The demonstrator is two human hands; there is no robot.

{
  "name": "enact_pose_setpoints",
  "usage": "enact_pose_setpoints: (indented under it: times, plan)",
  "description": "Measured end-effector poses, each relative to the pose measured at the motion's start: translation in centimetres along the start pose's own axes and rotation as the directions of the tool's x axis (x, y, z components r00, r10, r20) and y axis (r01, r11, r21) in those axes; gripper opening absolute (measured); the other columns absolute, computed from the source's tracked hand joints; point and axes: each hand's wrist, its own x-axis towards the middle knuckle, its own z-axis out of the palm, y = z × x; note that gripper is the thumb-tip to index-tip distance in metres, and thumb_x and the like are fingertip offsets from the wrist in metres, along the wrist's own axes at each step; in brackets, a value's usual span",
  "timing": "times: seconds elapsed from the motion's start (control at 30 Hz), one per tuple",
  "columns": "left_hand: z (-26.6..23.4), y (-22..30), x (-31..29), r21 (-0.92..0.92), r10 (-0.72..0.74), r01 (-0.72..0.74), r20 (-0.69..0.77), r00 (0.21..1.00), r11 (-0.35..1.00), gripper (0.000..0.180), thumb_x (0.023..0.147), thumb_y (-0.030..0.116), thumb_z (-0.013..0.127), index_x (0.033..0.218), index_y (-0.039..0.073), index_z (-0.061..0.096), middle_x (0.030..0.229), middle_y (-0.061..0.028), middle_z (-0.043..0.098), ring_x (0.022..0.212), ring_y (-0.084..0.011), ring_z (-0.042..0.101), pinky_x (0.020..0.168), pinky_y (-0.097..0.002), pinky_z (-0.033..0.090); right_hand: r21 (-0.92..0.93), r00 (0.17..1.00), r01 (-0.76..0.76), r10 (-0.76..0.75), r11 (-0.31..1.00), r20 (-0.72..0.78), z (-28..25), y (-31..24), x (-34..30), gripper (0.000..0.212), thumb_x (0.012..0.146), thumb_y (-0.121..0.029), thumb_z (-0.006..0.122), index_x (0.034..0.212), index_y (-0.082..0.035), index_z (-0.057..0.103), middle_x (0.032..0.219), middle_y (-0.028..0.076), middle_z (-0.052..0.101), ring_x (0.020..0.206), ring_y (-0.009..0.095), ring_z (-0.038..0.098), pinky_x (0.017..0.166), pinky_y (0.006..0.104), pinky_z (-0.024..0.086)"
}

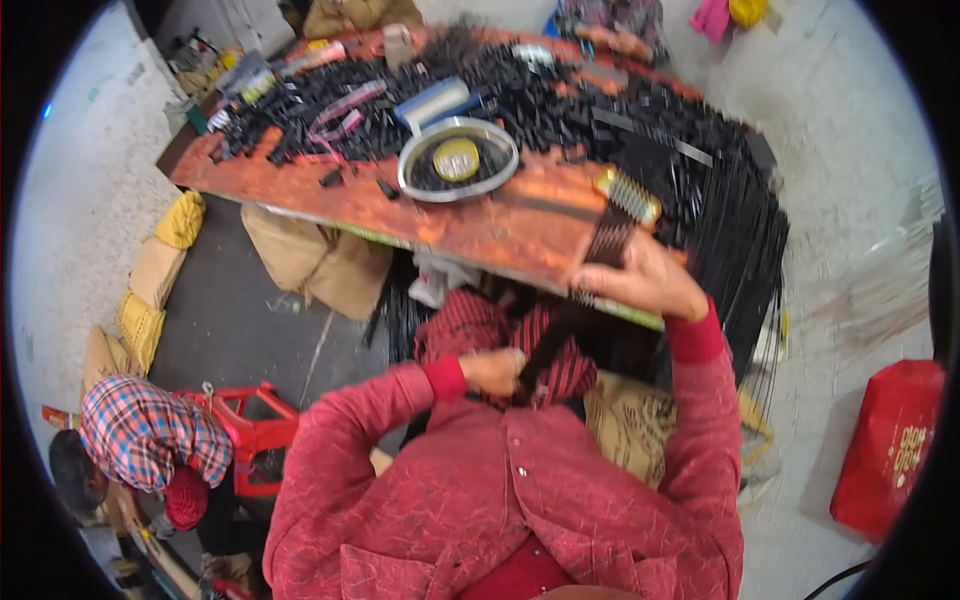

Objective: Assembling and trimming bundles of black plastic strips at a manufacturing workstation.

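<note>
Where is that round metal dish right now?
In the head view, the round metal dish sits mid-table on the orange board, before the black hair pile, left of the comb.

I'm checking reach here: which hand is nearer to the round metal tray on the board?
Right. The right hand is at the board's near edge, just below and right of the round metal tray; the left hand sits lower, gripping the dark hair bundle.

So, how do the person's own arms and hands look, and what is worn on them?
Both arms are in sleeves of a red jacket with a fine crackled pattern and pale snap buttons down the front. At each wrist a plain, darker red ribbed cuff shows under the sleeve. The left hand and right hand are bare: no gloves, and no rings or watch can be made out.
</note>
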Motion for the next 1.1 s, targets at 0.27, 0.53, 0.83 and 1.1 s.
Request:
enact_pose_setpoints:
  times: [0.27,0.53,0.83,1.1]
  plan:
    - [-1.7,3.0,-1.9,-0.032,0.053,-0.05,0.087,0.995,0.998,0.024,0.088,0.019,0.068,0.103,0.0,0.068,0.081,-0.0122,0.069,0.075,-0.0159,0.062,0.068,-0.0357,0.052,0.077,0.985,0.17,-0.166,0.982,-0.054,1.2,2.0,2.3,0.049,0.09,-0.035,0.07,0.124,-0.002,0.059,0.105,0.007,0.064,0.093,0.011,0.057,0.082,0.0288,0.049]
    - [-2.6,1.0,-0.1,-0.179,-0.089,0.104,0.089,0.992,0.978,0.024,0.089,0.009,0.068,0.111,0.0,0.068,0.103,-0.0068,0.071,0.096,-0.0121,0.064,0.087,-0.0276,0.052,-0.273,0.999,-0.032,0.021,0.961,-0.041,-1.1,2.7,4.7,0.048,0.089,-0.049,0.068,0.067,-0.008,0.054,0.059,-0.006,0.044,0.051,0.006,0.036,0.045,0.0267,0.027]
    - [-5.5,1.3,0.7,-0.299,0.054,-0.015,0.124,0.991,0.954,0.026,0.087,0.001,0.069,0.113,-0.001,0.067,0.103,-0.0069,0.073,0.095,-0.0134,0.067,0.089,-0.0264,0.053,-0.017,0.993,0.121,-0.121,0.992,-0.003,-0.9,2.6,6.0,0.037,0.093,-0.039,0.066,0.09,-0.003,0.075,0.066,-0.003,0.058,0.057,0.006,0.048,0.052,0.0243,0.042]
    - [-3.8,1.7,-0.2,-0.277,0.065,0.017,0.285,0.956,0.961,0.037,0.085,-0.008,0.061,0.121,-0.001,0.063,0.116,-0.0104,0.069,0.109,-0.0195,0.064,0.097,-0.0317,0.05,0.016,0.996,-0.038,0.039,0.999,-0.081,0.6,3.6,3.6,0.035,0.092,-0.039,0.067,0.089,-0.004,0.071,0.073,-0.002,0.06,0.064,0.007,0.053,0.057,0.0246,0.045]
